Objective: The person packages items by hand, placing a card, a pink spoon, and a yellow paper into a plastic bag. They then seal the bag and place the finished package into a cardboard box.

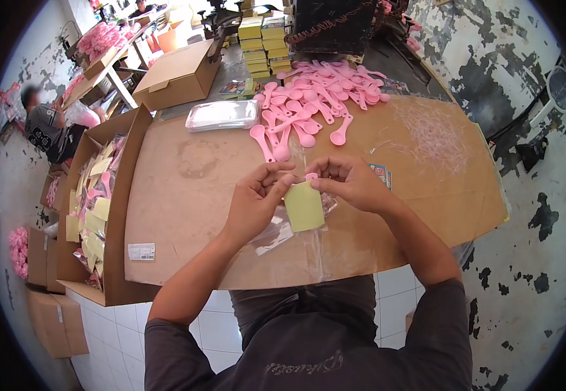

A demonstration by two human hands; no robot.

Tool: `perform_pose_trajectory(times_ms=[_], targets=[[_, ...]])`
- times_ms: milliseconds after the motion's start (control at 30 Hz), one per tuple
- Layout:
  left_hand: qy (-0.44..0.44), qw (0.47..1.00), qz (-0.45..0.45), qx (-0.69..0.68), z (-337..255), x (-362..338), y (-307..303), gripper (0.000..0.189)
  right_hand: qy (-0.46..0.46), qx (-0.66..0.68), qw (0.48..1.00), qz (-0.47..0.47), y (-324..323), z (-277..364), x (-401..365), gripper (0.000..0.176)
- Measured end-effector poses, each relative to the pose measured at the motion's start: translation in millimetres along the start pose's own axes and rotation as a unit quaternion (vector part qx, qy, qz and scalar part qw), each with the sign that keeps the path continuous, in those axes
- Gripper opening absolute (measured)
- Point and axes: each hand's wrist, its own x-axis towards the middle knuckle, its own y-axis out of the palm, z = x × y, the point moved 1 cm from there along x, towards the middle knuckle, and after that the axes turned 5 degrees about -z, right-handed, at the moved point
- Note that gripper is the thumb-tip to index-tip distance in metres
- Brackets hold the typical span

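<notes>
Between my two hands a pale yellow card [305, 210] hangs over the front middle of the cardboard-covered table. My left hand [257, 201] is closed, pinching the card's upper left corner. At the upper right corner my right hand [351, 181] is closed too, with a small pink end [312, 176], apparently of a measuring spoon, between its thumb and fingers. Clear plastic bags [275, 236] lie below and left of the card. Printed cards [382, 174] lie partly hidden behind my right hand. Pink measuring spoons [322, 94] are heaped beyond both hands.
Left of the table, an open carton [136, 195] holds bagged spoons with yellow cards. A stack of clear bags [223, 116] lies at the back, near card stacks [263, 39] and a closed box [175, 75]. Plastic strips [433, 137] lie right. Another person [48, 127] sits far left.
</notes>
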Motion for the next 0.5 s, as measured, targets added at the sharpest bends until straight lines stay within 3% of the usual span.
perform_pose_trajectory(times_ms=[233,500], targets=[[-0.024,0.999,0.011,0.020,8,3,-1,0.027,0.010,-0.020,0.999,0.024,-13,-3,-4,0.025],[-0.008,0.999,0.002,0.031,12,5,-1,0.024,0.000,0.018,0.999,-0.028,-13,-16,-3,0.022]])
